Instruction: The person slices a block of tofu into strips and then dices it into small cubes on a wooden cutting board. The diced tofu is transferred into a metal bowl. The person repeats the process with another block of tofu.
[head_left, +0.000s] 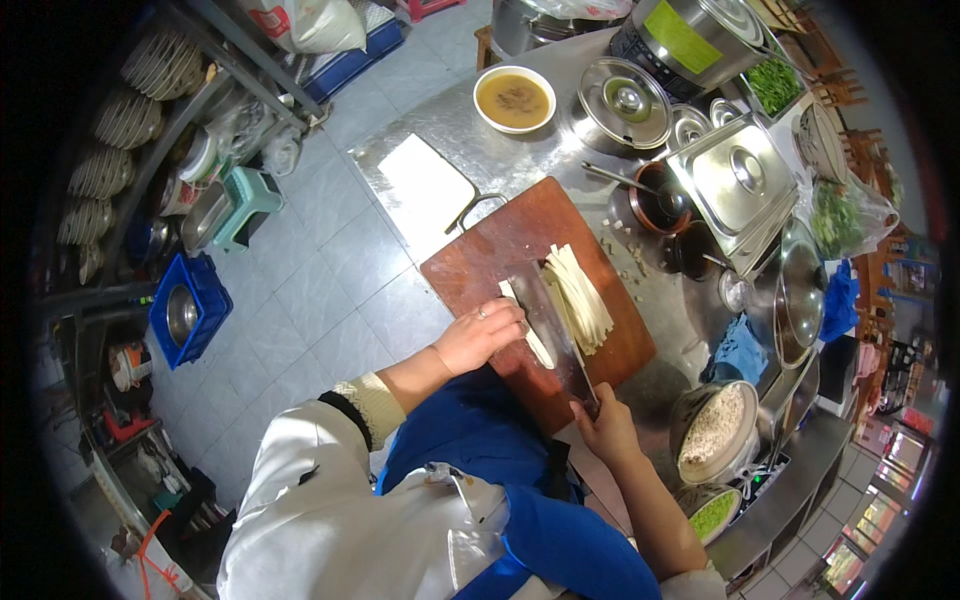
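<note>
My right hand (611, 426) grips the handle of a cleaver (545, 313), whose broad blade stands on edge over a reddish wooden cutting board (480, 259). Left of the blade lies a pale, off-white strip of food (537, 346), possibly tofu or dough. My left hand (484, 335), with a ring on one finger, holds this strip down, its fingertips close to the blade. On the blade's other side is a pile of thin cut strips (579, 300), lying roughly parallel. Part of the pile's near edge is hidden by the cleaver.
The board rests on a steel worktable (431, 169). Beyond it stand a bowl of yellowish liquid (514, 99), a lidded pot (625, 101) and a brown jar with a ladle (652, 196). Small crumbs (634, 259) lie to the right. A bowl of chopped pale food (712, 431) is near my right forearm.
</note>
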